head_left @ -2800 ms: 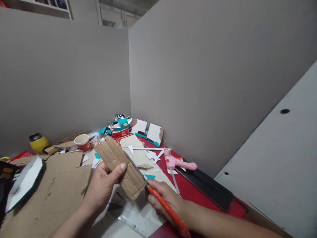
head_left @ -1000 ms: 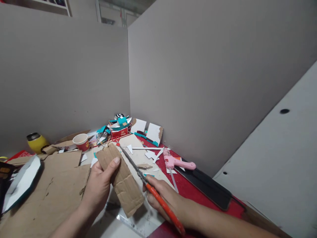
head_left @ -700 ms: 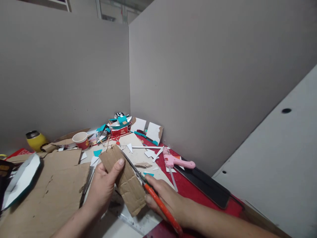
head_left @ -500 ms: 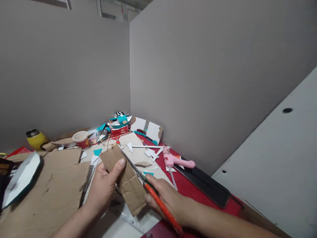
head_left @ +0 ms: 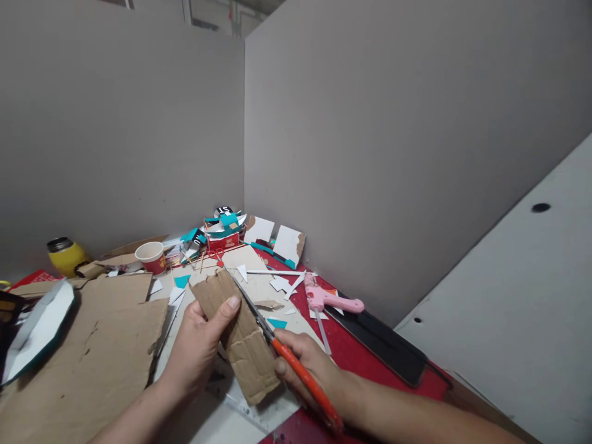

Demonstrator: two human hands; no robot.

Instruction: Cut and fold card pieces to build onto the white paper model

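Note:
A narrow strip of brown cardboard (head_left: 247, 357) is pinched in my left hand (head_left: 198, 339), the thumb lying flat on its face. It is held tilted above the table, its far end pointing away from me. My right hand (head_left: 314, 370) grips a pair of scissors (head_left: 300, 364) with orange-red handles. The blades lie along the right long edge of the strip. Whether they are biting into the cardboard I cannot tell. Part of the handles is hidden by my right fingers.
A pink glue gun (head_left: 328, 299) lies on the red cloth (head_left: 351, 345), beside a black flat object (head_left: 383, 348). Left is a large cardboard sheet (head_left: 106, 345). Behind stand a paper cup (head_left: 150, 256) and a yellow jar (head_left: 67, 256). Grey panels (head_left: 393, 154) enclose the table.
The cardboard strip and both hands have shifted slightly right. The scissors' handles look closer together and the blades more closed along the strip's edge.

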